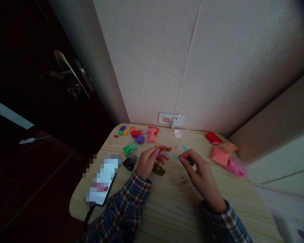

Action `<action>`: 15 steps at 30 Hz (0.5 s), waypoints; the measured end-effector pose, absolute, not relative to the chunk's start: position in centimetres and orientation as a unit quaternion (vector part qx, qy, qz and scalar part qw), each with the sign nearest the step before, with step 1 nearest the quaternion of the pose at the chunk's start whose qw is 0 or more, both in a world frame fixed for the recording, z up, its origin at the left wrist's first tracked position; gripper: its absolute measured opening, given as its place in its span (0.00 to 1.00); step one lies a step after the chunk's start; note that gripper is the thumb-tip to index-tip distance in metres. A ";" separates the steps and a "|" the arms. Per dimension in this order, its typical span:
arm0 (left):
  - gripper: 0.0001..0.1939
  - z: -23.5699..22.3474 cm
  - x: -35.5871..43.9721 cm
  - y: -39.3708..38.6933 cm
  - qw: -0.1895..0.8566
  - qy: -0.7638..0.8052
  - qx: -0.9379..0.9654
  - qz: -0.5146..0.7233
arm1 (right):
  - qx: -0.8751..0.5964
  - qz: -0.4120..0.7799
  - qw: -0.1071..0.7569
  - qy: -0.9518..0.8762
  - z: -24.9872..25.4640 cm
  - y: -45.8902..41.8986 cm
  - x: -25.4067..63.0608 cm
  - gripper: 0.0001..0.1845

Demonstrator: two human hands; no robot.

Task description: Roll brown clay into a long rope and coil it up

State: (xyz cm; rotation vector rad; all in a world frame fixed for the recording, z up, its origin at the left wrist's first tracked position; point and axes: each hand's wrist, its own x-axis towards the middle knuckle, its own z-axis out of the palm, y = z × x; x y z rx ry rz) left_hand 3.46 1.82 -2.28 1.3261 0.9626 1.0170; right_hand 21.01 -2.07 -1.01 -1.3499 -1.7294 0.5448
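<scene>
One loose pinch looks like the danger in the head view; if the right hand (200, 168) lets its thin blue stick (171, 155) slip, the tip could jab the left fingers; a dropped wrist might also smear the dark crumbs (183, 182) lying just to the near side of the right hand; that hand is closed finely on the stick, which bridges the gap, tip right by the left hand (146, 162); the left is half curled, its grip impossible to tell; a reddish-brown piece (165, 148) sits just beyond its fingers, a brown packet (158, 169) just on their near side.
</scene>
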 end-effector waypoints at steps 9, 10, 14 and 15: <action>0.24 -2.2 3.8 1.5 0.531 0.402 0.598 0.446 | -0.530 0.272 0.428 -0.680 -1.0 -2.0 21.1 0.10; 0.24 -2.2 3.8 1.4 0.525 0.404 0.602 0.447 | -0.528 0.275 0.424 -0.682 -1.1 -2.0 21.0 0.10; 0.24 -2.5 3.7 1.5 0.532 0.409 0.597 0.439 | -0.535 0.257 0.416 -0.689 -1.5 -1.9 20.8 0.09; 0.24 -2.7 3.6 1.5 0.549 0.403 0.591 0.432 | -0.540 0.248 0.416 -0.689 -1.6 -1.9 20.8 0.08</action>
